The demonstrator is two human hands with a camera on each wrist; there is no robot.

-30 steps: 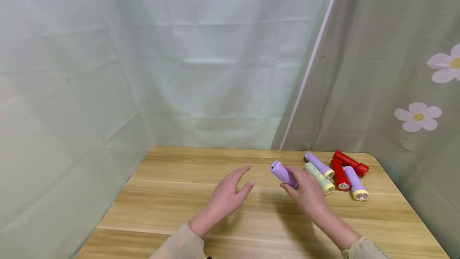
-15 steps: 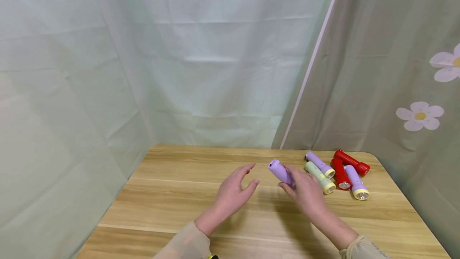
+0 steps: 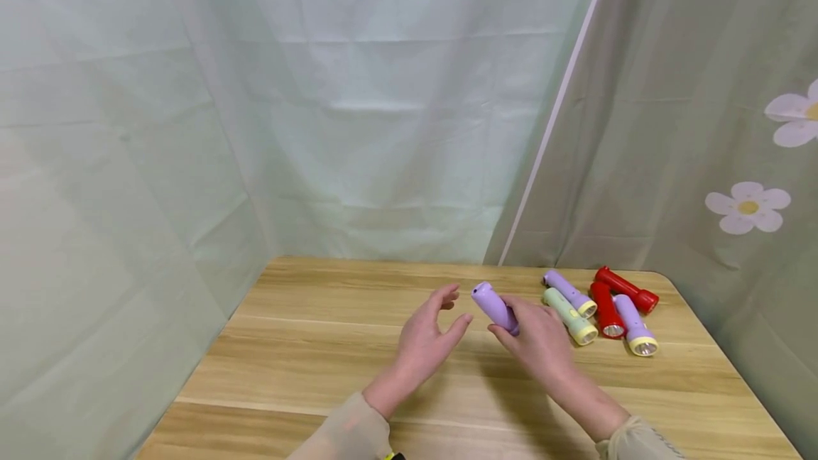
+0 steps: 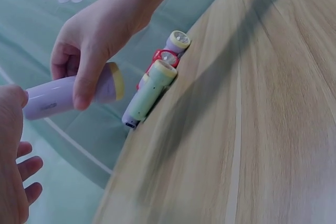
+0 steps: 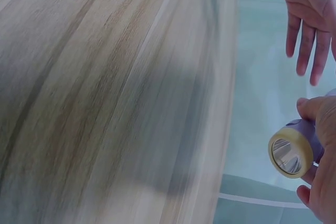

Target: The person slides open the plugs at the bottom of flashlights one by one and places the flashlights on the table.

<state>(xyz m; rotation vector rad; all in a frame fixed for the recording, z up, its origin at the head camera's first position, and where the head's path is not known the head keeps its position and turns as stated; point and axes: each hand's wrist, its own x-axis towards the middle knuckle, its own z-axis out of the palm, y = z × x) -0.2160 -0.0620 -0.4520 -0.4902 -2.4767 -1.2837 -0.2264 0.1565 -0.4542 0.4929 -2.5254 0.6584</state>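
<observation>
A purple flashlight (image 3: 493,305) with a yellow head ring is gripped by my right hand (image 3: 540,343) above the table. Its tail end points up and to the left, toward my left hand (image 3: 429,339). That left hand is held with fingers spread and relaxed, and a small gap parts it from the flashlight in the head view. In the left wrist view, the right thumb and fingers wrap the flashlight (image 4: 68,97) near its yellow ring. The right wrist view shows its lens (image 5: 287,156) and, beyond it, the straight fingers of the left hand (image 5: 311,24).
On the wooden table (image 3: 307,346), at the back right, lie several flashlights: a green one (image 3: 571,316), a red one (image 3: 607,309), another red one (image 3: 628,289), a purple one (image 3: 570,293) and another purple one (image 3: 635,325). Pale curtains (image 3: 396,126) stand behind the table.
My left hand has moved right and slightly up, nearer the held flashlight. My right hand has shifted a little left with the flashlight in its grip.
</observation>
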